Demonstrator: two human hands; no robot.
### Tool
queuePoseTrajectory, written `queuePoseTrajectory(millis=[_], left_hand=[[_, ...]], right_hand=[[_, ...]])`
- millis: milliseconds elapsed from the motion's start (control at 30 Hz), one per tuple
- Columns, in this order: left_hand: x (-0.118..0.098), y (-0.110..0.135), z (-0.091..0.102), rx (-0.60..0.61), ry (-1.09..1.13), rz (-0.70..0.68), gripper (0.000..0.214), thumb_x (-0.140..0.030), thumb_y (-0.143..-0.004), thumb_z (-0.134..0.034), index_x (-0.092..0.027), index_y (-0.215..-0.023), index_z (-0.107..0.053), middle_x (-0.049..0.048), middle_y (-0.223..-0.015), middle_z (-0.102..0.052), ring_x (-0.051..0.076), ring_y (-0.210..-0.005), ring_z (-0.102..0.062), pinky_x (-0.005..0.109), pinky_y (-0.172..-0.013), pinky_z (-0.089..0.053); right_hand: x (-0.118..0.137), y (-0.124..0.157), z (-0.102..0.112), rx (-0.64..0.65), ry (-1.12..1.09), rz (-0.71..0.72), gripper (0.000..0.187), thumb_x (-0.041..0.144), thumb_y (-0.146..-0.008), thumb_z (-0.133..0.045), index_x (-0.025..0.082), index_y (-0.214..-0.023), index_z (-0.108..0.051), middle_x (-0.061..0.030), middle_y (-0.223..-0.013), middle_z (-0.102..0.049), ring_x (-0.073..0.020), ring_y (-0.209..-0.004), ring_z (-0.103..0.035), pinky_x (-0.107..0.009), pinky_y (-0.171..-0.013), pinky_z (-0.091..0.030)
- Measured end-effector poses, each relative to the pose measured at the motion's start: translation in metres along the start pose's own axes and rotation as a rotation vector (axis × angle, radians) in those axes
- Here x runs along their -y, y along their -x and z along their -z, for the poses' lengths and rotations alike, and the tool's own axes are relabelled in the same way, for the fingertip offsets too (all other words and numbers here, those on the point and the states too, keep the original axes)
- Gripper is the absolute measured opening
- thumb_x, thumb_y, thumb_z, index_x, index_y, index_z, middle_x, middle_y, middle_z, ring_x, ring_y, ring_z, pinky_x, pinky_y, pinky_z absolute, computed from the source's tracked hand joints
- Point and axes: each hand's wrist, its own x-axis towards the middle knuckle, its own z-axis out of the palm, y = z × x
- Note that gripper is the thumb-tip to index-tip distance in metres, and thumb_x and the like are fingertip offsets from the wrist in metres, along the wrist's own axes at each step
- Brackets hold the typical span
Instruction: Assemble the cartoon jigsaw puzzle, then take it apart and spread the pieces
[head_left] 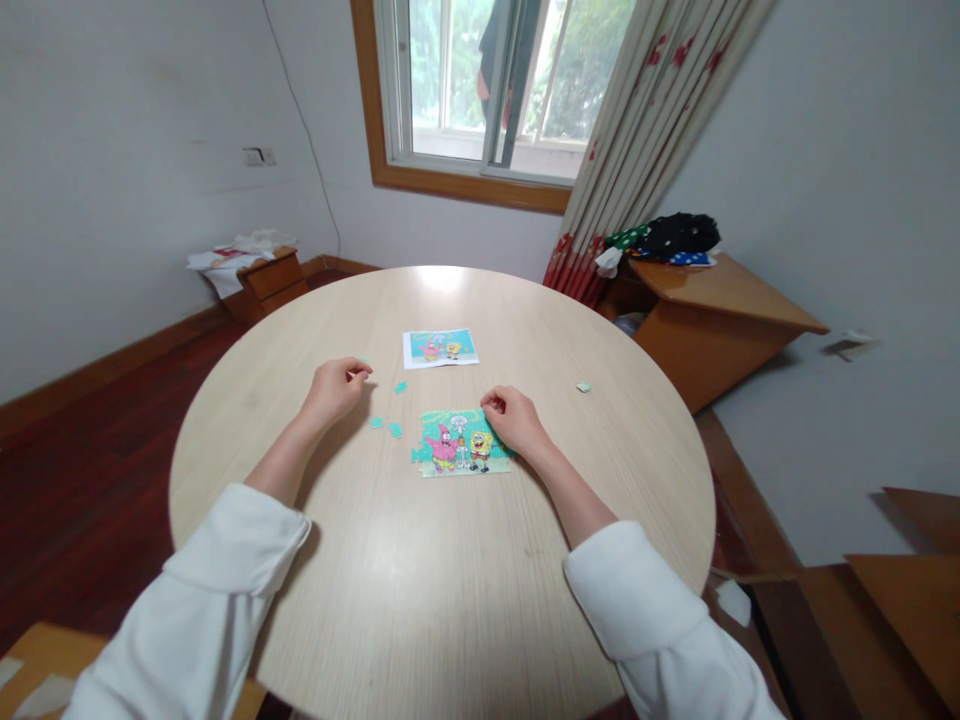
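Note:
A partly assembled jigsaw puzzle (450, 455) with cartoon figures on a teal ground lies flat on the round table, its left side uneven. My right hand (514, 418) is closed over its upper right corner, fingertips against the surface; whatever they pinch is hidden. To the left, my left hand (337, 387) hovers low over the table with thumb and fingers pinched, and I cannot make out what is between them. Loose teal pieces lie between hand and puzzle: one piece (401, 387) higher up, another piece (377, 423) and a third (395, 430) lower down.
A printed picture card (442, 348) lies beyond the puzzle. One small pale piece or stack (583, 387) sits on the right of the table (420, 600). Past the table's edge stand a wooden cabinet (727, 300) with cloths on it and a low drawer unit (274, 285).

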Motion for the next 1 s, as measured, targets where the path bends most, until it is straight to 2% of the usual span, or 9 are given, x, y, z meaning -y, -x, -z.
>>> queuePoseTrajectory(millis=[233, 433, 533, 633, 700, 833, 1000], left_hand=[[0.019, -0.002, 0.005, -0.126, -0.254, 0.119, 0.026, -0.025, -0.077, -0.048, -0.016, -0.087, -0.070, 0.0124, -0.092, -0.070, 0.025, -0.087, -0.063, 0.034, -0.078, -0.044], [0.018, -0.003, 0.006, -0.095, -0.209, 0.123, 0.024, -0.030, -0.078, -0.050, -0.016, -0.082, -0.069, 0.0099, -0.084, -0.070, 0.022, -0.078, -0.062, 0.031, -0.071, -0.044], [0.011, -0.002, -0.001, -0.045, -0.216, 0.004, 0.024, -0.030, -0.080, -0.049, -0.016, -0.081, -0.069, 0.0087, -0.083, -0.069, 0.021, -0.079, -0.061, 0.031, -0.073, -0.043], [0.004, 0.001, -0.014, 0.055, -0.258, -0.256, 0.026, -0.025, -0.082, -0.046, -0.017, -0.090, -0.069, 0.0105, -0.097, -0.068, 0.024, -0.092, -0.057, 0.036, -0.082, -0.039], [0.001, 0.002, -0.023, 0.117, -0.286, -0.367, 0.029, -0.023, -0.084, -0.044, -0.020, -0.100, -0.068, 0.0108, -0.106, -0.065, 0.026, -0.099, -0.054, 0.041, -0.085, -0.037], [0.001, 0.004, -0.032, 0.186, -0.341, -0.396, 0.030, -0.024, -0.084, -0.045, -0.023, -0.105, -0.068, 0.0109, -0.111, -0.064, 0.028, -0.101, -0.051, 0.044, -0.085, -0.035], [0.003, 0.000, -0.028, 0.198, -0.357, -0.353, 0.028, -0.023, -0.082, -0.047, -0.020, -0.099, -0.069, 0.0117, -0.105, -0.064, 0.028, -0.101, -0.054, 0.042, -0.083, -0.037]], right_hand=[[-0.001, 0.001, 0.001, 0.006, 0.016, 0.000, 0.016, 0.007, -0.071, -0.051, 0.016, -0.074, -0.064, -0.0012, -0.071, -0.060, -0.0127, -0.067, -0.054, -0.024, -0.065, -0.040], [-0.002, 0.001, 0.000, -0.001, -0.006, 0.006, 0.015, 0.009, -0.072, -0.051, 0.016, -0.073, -0.064, -0.0014, -0.071, -0.060, -0.0128, -0.066, -0.054, -0.025, -0.064, -0.040], [-0.002, 0.001, 0.000, -0.001, -0.011, 0.006, 0.015, 0.010, -0.072, -0.051, 0.016, -0.073, -0.064, -0.0013, -0.071, -0.059, -0.0128, -0.066, -0.053, -0.025, -0.065, -0.041], [0.000, 0.000, 0.000, -0.002, -0.017, -0.002, 0.014, 0.010, -0.072, -0.051, 0.016, -0.073, -0.064, -0.0014, -0.070, -0.059, -0.0130, -0.066, -0.053, -0.025, -0.065, -0.041], [0.000, 0.000, 0.000, -0.006, -0.020, -0.004, 0.014, 0.011, -0.072, -0.051, 0.016, -0.073, -0.065, -0.0014, -0.070, -0.059, -0.0131, -0.066, -0.053, -0.026, -0.066, -0.041], [-0.001, -0.001, -0.001, -0.009, -0.024, -0.003, 0.014, 0.011, -0.071, -0.051, 0.016, -0.073, -0.064, -0.0013, -0.070, -0.059, -0.0132, -0.066, -0.053, -0.026, -0.066, -0.042], [-0.002, -0.001, -0.001, -0.017, -0.035, -0.005, 0.013, 0.012, -0.070, -0.051, 0.017, -0.072, -0.064, -0.0010, -0.069, -0.059, -0.0134, -0.065, -0.053, -0.026, -0.066, -0.042]])
